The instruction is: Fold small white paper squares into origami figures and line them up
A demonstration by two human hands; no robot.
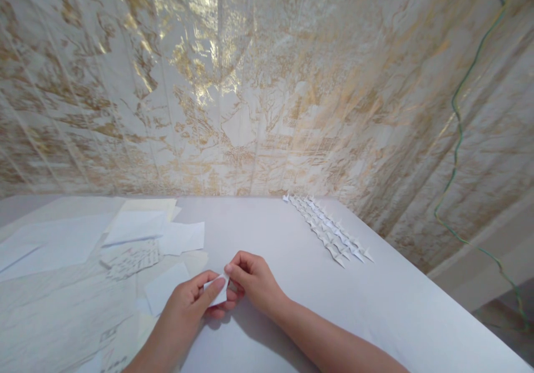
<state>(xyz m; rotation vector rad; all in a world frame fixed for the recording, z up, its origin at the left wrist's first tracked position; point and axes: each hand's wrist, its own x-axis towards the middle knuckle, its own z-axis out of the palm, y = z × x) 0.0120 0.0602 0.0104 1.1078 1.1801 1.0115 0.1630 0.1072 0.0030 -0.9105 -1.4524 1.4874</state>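
Observation:
A small folded piece of white paper (218,295) is held just above the table, between my two hands. My left hand (194,301) is closed on it, with the thumb lying across its face and the fingers behind. At the paper's upper right corner, the thumb and index finger of my right hand (252,278) pinch its edge. The fingers partly cover the paper, so its full folded shape is hidden.
Folded paper cranes (329,228) stand in rows at the back right of the white table (396,306). Loose paper sheets (62,301), some with writing, overlap on the left. A patterned wall covering (250,112) rises behind. A green cord (456,139) hangs at the right.

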